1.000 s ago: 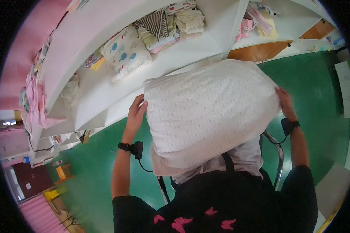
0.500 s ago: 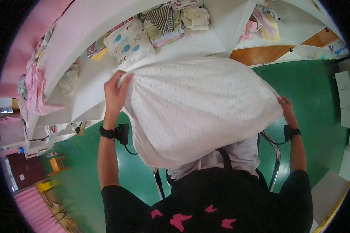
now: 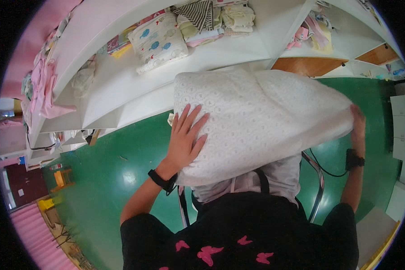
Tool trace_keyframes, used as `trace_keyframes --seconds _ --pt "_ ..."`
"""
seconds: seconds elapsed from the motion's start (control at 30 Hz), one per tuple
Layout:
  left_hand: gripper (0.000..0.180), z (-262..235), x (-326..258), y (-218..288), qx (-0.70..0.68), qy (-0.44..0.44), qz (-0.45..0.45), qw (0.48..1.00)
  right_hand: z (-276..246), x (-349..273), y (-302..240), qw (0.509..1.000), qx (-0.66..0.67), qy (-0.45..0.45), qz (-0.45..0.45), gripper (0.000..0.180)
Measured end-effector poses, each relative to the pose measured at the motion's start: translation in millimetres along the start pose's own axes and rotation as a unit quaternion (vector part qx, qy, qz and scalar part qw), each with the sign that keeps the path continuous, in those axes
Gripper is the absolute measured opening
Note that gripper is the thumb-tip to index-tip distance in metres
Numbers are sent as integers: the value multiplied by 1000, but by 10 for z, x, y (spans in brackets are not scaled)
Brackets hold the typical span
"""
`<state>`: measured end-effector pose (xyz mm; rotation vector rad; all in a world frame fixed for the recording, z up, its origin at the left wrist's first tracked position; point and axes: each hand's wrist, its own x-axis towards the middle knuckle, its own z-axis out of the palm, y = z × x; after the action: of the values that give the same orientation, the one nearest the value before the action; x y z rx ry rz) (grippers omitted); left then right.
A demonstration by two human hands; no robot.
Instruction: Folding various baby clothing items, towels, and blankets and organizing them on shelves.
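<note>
1. A person is holding a large white eyelet-patterned pillow [image 3: 261, 121] at chest height, filling the middle of the view above a green floor [image 3: 117, 166].
2. The left hand [image 3: 184, 139] is lying flat on the pillow's near face at its 9 o'clock side, fingers spread wide and gripping nothing.
3. The right hand [image 3: 358, 128] is pressing against the pillow's 3 o'clock end; its fingers are mostly hidden behind the fabric, so their spread cannot be told.
4. White shelves [image 3: 121, 85] are running across 12 o'clock, carrying a cushion printed with blue shapes [image 3: 159, 40] and folded clothes [image 3: 216, 20].
5. Pink garments [image 3: 45, 87] are hanging at 10 o'clock.
</note>
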<state>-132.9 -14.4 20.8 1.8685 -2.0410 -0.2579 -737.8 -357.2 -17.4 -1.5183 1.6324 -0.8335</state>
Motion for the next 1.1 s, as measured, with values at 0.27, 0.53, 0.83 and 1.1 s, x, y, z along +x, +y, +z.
trace_keyframes --seconds 0.27,0.53,0.83,1.1 --pt "84 -380 -418 76 -116 -94 -158 976 -284 -67 -244 953 254 -117 119 61" --pt "114 -348 -1019 546 87 -190 -88 974 327 -703 495 951 90 -235 182 43" --pt "38 -283 -1095 290 21 -93 -116 989 -43 -495 131 948 309 -15 73 41" --pt "26 -665 -1027 -499 238 77 -106 962 -179 42 80 926 374 -14 49 35"
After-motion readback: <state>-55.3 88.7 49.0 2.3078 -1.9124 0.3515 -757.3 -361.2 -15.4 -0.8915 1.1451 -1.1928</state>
